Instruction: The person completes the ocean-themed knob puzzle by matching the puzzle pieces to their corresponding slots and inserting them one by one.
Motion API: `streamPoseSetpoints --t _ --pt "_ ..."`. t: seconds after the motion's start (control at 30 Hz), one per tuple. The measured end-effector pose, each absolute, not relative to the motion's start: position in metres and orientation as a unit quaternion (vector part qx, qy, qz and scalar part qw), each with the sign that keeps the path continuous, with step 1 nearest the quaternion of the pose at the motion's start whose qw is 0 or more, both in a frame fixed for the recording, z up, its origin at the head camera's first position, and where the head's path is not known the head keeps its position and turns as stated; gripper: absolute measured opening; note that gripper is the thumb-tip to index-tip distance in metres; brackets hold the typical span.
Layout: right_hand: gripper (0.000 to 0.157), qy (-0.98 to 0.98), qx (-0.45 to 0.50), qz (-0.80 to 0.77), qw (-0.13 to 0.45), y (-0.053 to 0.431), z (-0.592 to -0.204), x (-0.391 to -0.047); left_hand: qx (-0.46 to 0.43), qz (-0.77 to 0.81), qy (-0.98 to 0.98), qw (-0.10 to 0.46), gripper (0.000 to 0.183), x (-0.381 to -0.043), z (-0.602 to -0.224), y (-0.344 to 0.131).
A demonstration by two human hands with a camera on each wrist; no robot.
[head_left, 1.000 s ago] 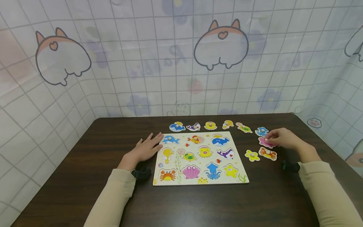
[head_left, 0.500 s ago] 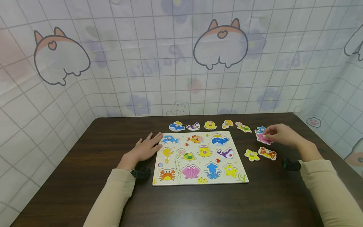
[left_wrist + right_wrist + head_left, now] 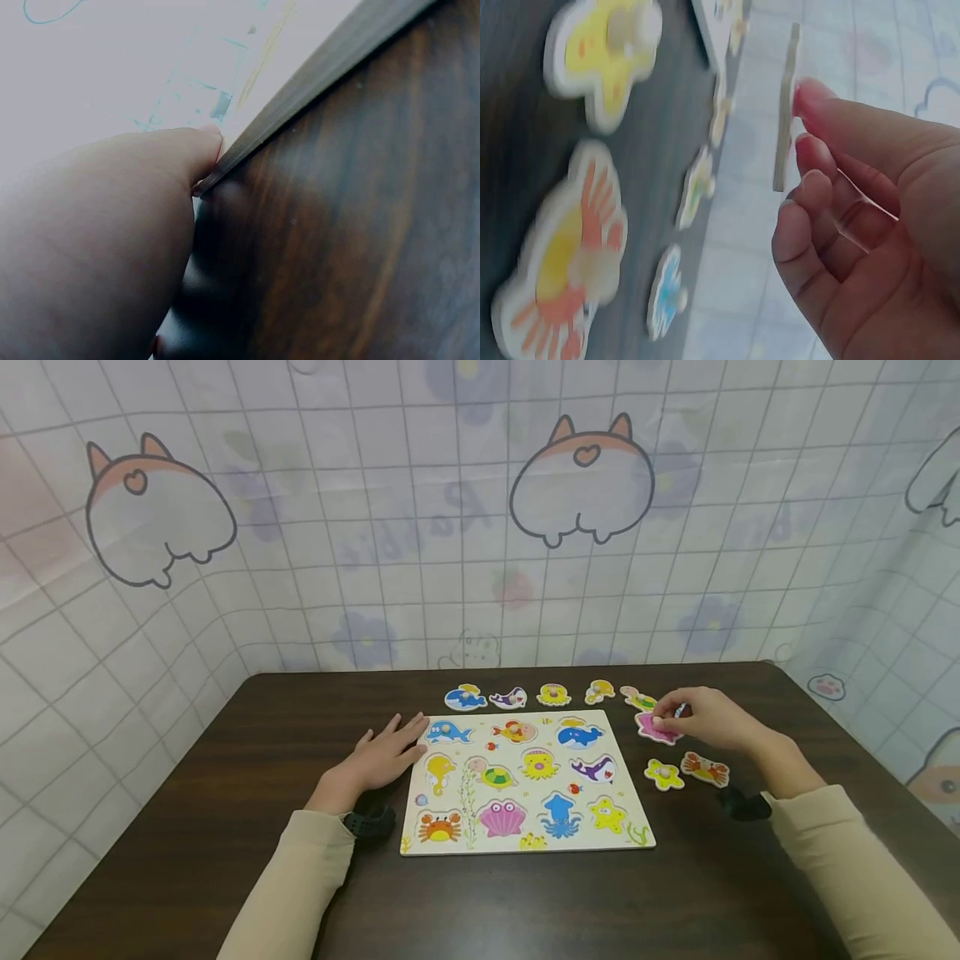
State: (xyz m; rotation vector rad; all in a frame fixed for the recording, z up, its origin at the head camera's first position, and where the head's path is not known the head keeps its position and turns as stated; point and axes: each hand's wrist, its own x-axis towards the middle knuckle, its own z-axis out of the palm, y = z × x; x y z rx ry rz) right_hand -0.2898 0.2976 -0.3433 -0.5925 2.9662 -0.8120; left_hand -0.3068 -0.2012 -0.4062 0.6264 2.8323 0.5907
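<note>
Between its thumb and fingers, my right hand [image 3: 705, 718] pinches a pink shell puzzle piece [image 3: 654, 729]. In the right wrist view the shell piece [image 3: 787, 112] shows edge-on, raised off the table. My left hand [image 3: 384, 753], fingers stretched out, rests at the upper left edge of the white peg puzzle board [image 3: 483, 725]. Seen from the left wrist, the thumb [image 3: 180, 150] touches the board's edge. A dolphin piece [image 3: 448, 732] and a fish piece [image 3: 514, 732], both with knobs, sit in the board. The board's shell picture [image 3: 502, 818] is at bottom centre.
Behind the board lie a whale [image 3: 466, 697], an orca [image 3: 508, 697], an octopus [image 3: 553, 695], a seahorse [image 3: 599, 692] and a turtle [image 3: 637, 697]. A starfish [image 3: 663, 774] and a crab [image 3: 705, 768] lie right of it. The squid piece [image 3: 665, 292] is mostly hidden in the head view.
My right hand has lifted the pink shell from its spot near the squid and carried it left, towards the board. The left hand stays in place.
</note>
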Motion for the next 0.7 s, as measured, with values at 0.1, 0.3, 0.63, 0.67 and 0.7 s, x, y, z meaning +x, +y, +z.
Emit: streamPoseSetpoints --t 0.1,0.3,0.63,0.67,0.7 --pt "0.014 0.945 -0.199 -0.261 -0.005 0.285 -0.343 -0.287 0.211 0.199 0.953 0.088 0.063 -0.308 -0.408 -0.202" --pt "0.012 0.938 -0.214 -0.272 -0.012 0.262 -0.345 -0.282 0.211 0.199 0.953 0.087 0.063 -0.307 -0.407 -0.202" --pt "0.008 0.92 -0.26 -0.294 0.018 0.232 -0.345 -0.274 0.208 0.193 0.955 0.086 0.063 -0.307 -0.407 -0.201" --pt "0.008 0.917 -0.265 -0.298 0.021 0.23 -0.345 -0.273 0.208 0.193 0.955 0.086 0.063 -0.307 -0.407 -0.201" --pt "0.007 0.915 -0.269 -0.3 0.024 0.227 -0.345 -0.273 0.207 0.192 0.955 0.086 0.063 -0.307 -0.407 -0.201"
